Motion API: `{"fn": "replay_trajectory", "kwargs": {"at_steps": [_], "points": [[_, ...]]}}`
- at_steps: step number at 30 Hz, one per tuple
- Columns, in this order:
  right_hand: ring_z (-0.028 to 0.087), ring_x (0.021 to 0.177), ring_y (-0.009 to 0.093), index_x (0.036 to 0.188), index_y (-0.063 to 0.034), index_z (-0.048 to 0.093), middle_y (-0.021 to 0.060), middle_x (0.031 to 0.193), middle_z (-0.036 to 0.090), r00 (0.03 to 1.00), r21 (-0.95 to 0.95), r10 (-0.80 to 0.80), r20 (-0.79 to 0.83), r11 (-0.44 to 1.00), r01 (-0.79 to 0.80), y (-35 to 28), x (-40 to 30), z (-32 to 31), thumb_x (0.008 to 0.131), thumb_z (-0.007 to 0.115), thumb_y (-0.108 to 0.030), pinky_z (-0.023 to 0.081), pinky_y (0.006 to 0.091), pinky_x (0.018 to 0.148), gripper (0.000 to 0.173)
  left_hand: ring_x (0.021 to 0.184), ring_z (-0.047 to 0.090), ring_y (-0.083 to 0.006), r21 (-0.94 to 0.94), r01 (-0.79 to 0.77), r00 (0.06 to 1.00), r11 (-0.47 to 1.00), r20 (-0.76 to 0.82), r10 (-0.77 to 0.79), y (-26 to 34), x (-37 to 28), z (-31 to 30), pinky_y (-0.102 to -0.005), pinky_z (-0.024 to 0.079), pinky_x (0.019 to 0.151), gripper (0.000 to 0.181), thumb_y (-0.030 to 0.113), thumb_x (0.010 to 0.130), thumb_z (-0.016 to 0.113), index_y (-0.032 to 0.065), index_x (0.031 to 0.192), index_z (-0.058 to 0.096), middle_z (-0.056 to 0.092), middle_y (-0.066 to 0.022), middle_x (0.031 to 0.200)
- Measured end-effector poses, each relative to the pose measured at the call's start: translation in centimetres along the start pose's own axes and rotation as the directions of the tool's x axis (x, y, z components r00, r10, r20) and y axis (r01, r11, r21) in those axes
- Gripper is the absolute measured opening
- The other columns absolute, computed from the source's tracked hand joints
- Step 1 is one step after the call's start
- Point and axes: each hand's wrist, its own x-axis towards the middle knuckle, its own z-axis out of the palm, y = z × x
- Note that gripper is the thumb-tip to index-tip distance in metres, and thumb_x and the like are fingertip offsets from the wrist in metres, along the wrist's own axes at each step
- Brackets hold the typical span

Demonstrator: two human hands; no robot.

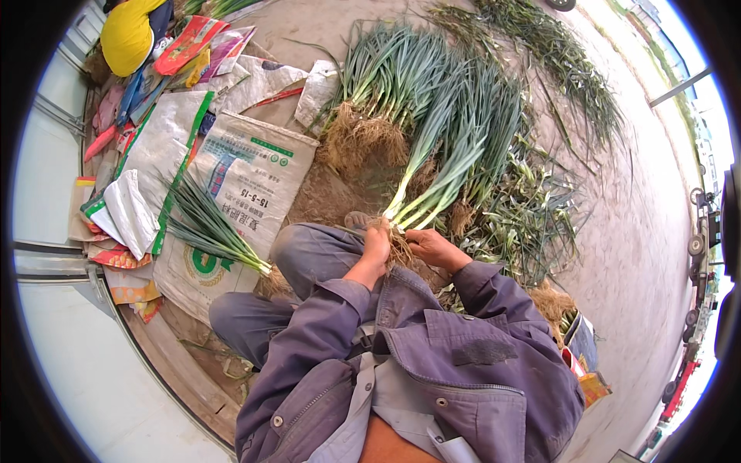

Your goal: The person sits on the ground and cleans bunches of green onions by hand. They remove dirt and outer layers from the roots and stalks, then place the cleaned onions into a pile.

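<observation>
Before my lap, my left hand [377,245] is closed around the white stem bases of a few leeks or large green onions [435,199], whose leaves fan up and to the right. My right hand [433,247] pinches at their stringy roots [400,250] from the right, fingertips close to the left hand. Beyond them lies a big pile of similar plants [393,69], its brown root mass [365,136] toward me. A smaller bunch [217,228] rests at my left on a printed woven sack [272,156], its roots beside my knee.
Stripped leaves [503,214] are heaped at the right, with more cut leaves [556,63] farther off. Several folded sacks [156,139] cover the left side near a white metal door [63,359]. A person in yellow [128,37] is at upper left. More roots [550,304] lie by my right elbow.
</observation>
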Motion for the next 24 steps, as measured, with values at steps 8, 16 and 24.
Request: {"fn": "replay_trajectory", "kwargs": {"at_steps": [8, 16, 24], "points": [[0.061, 0.078, 0.022, 0.102, 0.0034, 0.063, 0.0235, 0.085, 0.065, 0.989, 0.183, 0.149, 0.0, 0.972, -0.146, 5.5, 1.1, 3.2, 0.093, 0.05, -0.027, 0.047, 0.0387, 0.072, 0.034, 0.072, 0.055, -0.0143, 0.015, -0.021, 0.999, 1.0, 0.028, 0.02, 2.8, -2.2, 1.0, -0.0346, 0.049, 0.06, 0.027, 0.029, 0.099, 0.046, 0.003, 0.097, 0.056, 0.058, -0.0059, 0.082], [0.045, 0.064, 0.005, 0.105, -0.0036, 0.063, -0.0055, 0.073, 0.053, 0.983, 0.441, 0.128, 0.132, 0.881, -0.174, -7.9, -3.4, -1.1, 0.093, 0.054, -0.016, 0.04, 0.0226, 0.056, 0.019, 0.062, 0.052, -0.0169, -0.03, 0.097, 0.987, 0.995, -0.124, -0.1, 4.8, -2.3, 0.7, -0.0384, 0.041, 0.051, 0.038, 0.037, 0.094, 0.054, -0.0007, 0.09, 0.054, 0.057, -0.0116, 0.077], [0.053, 0.07, 0.013, 0.116, -0.0016, 0.06, 0.005, 0.082, 0.057, 0.007, -0.313, -0.316, -0.949, 0.937, -0.153, -4.2, -15.0, -20.8, 0.099, 0.042, -0.022, 0.043, 0.028, 0.055, 0.032, 0.053, 0.046, -0.0129, -0.28, 0.271, 0.962, 0.921, 0.091, -0.256, 4.2, -2.4, -0.7, -0.0358, 0.04, 0.047, 0.039, 0.045, 0.087, 0.064, 0.006, 0.08, 0.062, 0.048, -0.002, 0.063]]}}
